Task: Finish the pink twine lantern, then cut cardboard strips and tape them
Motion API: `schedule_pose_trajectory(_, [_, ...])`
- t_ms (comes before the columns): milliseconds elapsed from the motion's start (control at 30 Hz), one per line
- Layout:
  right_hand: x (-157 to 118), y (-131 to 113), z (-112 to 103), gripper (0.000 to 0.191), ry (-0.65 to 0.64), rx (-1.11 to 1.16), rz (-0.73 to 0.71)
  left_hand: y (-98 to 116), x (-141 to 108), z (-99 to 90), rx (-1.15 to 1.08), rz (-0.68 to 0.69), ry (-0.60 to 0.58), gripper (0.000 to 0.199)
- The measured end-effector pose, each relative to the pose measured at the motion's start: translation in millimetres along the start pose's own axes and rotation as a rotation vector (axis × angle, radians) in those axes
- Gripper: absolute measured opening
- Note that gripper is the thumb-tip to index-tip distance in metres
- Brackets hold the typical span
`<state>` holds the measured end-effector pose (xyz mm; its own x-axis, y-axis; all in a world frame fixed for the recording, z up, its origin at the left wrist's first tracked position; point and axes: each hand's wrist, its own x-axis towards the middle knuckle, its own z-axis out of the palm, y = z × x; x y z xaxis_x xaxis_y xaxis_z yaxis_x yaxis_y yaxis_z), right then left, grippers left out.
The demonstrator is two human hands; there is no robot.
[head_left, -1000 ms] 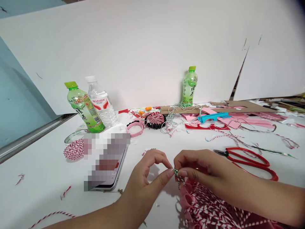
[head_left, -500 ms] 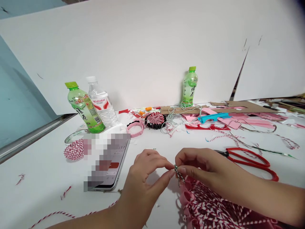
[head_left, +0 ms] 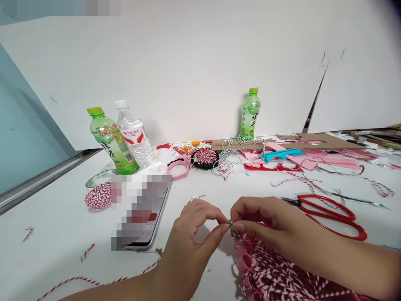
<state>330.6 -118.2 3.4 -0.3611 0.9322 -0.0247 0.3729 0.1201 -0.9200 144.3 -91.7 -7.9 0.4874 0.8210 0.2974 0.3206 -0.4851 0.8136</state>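
Observation:
Thumb and forefinger of my left hand (head_left: 197, 236) are pinched on a short green-and-white twisted cord (head_left: 232, 228). My right hand (head_left: 266, 221) pinches the same cord from the other side, the fingertips of both hands almost meeting. The cord is bunched in a small knot or loop there, with ends hanging down. Just below, at the bottom right, lies a pink looped-edge piece (head_left: 247, 263) woven with red-and-white cord (head_left: 282, 271). My right forearm covers part of it.
Red-handled scissors (head_left: 328, 205) lie right of my hands. A phone (head_left: 147, 225) and a coil of red-and-white cord (head_left: 98, 196) are at left. Bottles (head_left: 114, 146) stand behind, one more (head_left: 250, 115) by the wall. Tangled cord (head_left: 233, 152) and paper scraps (head_left: 280, 154) line the back.
My hands hold nearly the same pinch on the cord, with only slight finger shifts. The view has moved very slightly.

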Motion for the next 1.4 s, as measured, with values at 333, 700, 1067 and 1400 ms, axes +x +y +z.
schedule_pose_trajectory(333, [-0.5,-0.5,1.6,0.002,0.015,-0.059,-0.060,-1.8,-3.6,1.7,-0.050,-0.062,-0.083,0.012])
schedule_pose_trajectory(700, [-4.2,-6.6,-0.2,0.012,0.055,-0.290,-0.165,-3.1,-5.3,0.9,-0.099,-0.096,-0.107,0.012])
schedule_pose_trajectory(1067, [1.8,0.0,-4.0,0.011,-0.021,0.077,0.044,-3.7,-5.2,1.8,-0.202,-0.172,-0.134,0.019])
schedule_pose_trajectory(1400, [2.7,8.7,-3.0,0.013,-0.034,0.165,0.064,-3.2,-5.2,1.1,0.031,-0.056,-0.079,0.004])
